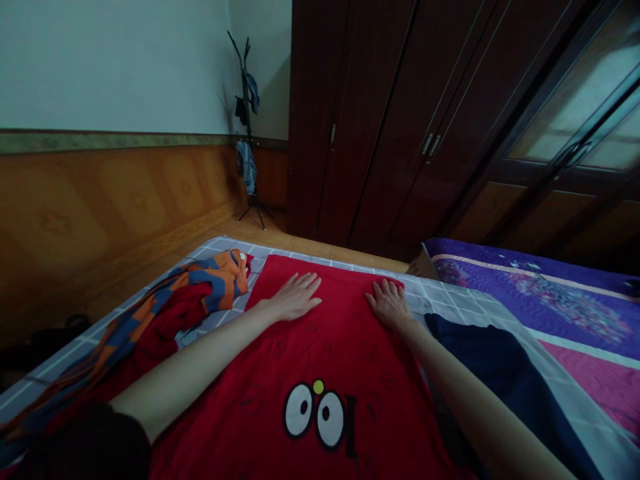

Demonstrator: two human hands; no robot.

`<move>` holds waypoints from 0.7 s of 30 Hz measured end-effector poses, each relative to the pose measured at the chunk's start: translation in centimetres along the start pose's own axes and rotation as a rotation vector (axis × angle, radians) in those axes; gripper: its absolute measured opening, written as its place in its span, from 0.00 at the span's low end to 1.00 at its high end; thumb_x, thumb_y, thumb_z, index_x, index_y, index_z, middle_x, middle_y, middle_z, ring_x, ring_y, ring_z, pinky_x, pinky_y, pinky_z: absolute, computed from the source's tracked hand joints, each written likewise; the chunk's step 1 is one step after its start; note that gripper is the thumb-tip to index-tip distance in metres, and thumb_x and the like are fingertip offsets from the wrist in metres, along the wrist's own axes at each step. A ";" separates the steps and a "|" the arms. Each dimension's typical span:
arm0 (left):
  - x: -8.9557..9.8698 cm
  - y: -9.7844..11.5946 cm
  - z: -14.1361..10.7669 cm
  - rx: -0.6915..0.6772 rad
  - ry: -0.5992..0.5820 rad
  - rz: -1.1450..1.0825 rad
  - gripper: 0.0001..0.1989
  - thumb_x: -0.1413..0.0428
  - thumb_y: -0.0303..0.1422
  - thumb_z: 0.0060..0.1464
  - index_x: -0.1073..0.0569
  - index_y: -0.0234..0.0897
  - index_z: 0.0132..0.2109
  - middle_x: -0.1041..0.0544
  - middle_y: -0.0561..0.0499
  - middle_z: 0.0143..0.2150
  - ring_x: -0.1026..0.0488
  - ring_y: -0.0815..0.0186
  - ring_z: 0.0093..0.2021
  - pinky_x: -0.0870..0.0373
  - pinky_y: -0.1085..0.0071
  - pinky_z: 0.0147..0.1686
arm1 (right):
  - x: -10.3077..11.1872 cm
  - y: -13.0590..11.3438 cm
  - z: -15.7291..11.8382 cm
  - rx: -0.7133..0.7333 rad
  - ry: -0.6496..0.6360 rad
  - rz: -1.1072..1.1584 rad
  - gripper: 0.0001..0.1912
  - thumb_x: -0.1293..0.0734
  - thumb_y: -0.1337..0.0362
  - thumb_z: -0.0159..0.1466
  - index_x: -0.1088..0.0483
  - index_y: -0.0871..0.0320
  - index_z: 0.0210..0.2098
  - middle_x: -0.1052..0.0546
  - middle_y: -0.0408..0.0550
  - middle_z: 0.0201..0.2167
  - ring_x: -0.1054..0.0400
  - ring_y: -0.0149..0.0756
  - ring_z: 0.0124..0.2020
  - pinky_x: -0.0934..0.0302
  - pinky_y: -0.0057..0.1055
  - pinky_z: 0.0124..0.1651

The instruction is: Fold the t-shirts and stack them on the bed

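A red T-shirt (330,353) with a print of two big cartoon eyes lies spread out on a bed covered by a grey checked sheet (460,300). Near the garment's far edge, my left hand (296,297) rests flat on the cloth, fingers stretched out. Close to the far right corner, my right hand (389,303) presses flat on the same fabric with its fingers extended. Neither hand grips anything. The shirt's near end runs out of view at the bottom.
Orange and blue checked clothing (220,277) is heaped at the left, dark navy cloth (500,360) at the right. Beyond stand a coat rack (246,100) and a dark wardrobe (370,120). A purple flowered bedspread (540,280) covers the surface at right.
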State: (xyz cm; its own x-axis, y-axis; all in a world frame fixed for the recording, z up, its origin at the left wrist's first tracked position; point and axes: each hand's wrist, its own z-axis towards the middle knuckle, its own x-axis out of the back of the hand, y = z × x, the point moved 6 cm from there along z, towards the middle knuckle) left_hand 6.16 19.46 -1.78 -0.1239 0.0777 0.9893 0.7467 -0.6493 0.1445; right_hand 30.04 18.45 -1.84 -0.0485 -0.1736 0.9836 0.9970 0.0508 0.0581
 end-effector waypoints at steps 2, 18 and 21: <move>-0.8 3.2 -0.6 -0.051 -0.032 -0.019 0.34 0.63 0.48 0.63 0.54 0.32 0.68 0.58 0.43 0.70 0.61 0.61 0.69 0.62 0.62 0.65 | 0.6 -3.6 -1.0 0.072 -0.002 0.016 0.29 0.48 0.56 0.68 0.42 0.70 0.61 0.47 0.69 0.64 0.54 0.58 0.64 0.61 0.55 0.61; 0.0 -0.2 -15.2 0.024 -0.021 -0.010 0.35 0.60 0.51 0.62 0.53 0.38 0.68 0.55 0.45 0.70 0.60 0.56 0.69 0.61 0.56 0.65 | 2.7 -5.9 -12.1 0.121 -0.046 0.058 0.34 0.45 0.49 0.66 0.46 0.64 0.64 0.49 0.63 0.66 0.57 0.55 0.66 0.56 0.50 0.63; -1.0 4.3 -16.9 -0.174 -0.088 -0.053 0.35 0.60 0.53 0.61 0.57 0.44 0.69 0.57 0.48 0.70 0.61 0.57 0.69 0.63 0.55 0.65 | 2.9 -11.9 -15.5 0.442 -0.143 0.192 0.33 0.44 0.49 0.66 0.49 0.56 0.66 0.51 0.54 0.67 0.59 0.49 0.67 0.57 0.47 0.64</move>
State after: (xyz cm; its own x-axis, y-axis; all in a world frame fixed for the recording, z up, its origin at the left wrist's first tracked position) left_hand -1.60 3.81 -2.52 -0.0967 0.1761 0.9796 0.6158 -0.7627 0.1979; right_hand 18.94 2.06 -2.31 0.0946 0.0144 0.9954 0.8696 0.4856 -0.0897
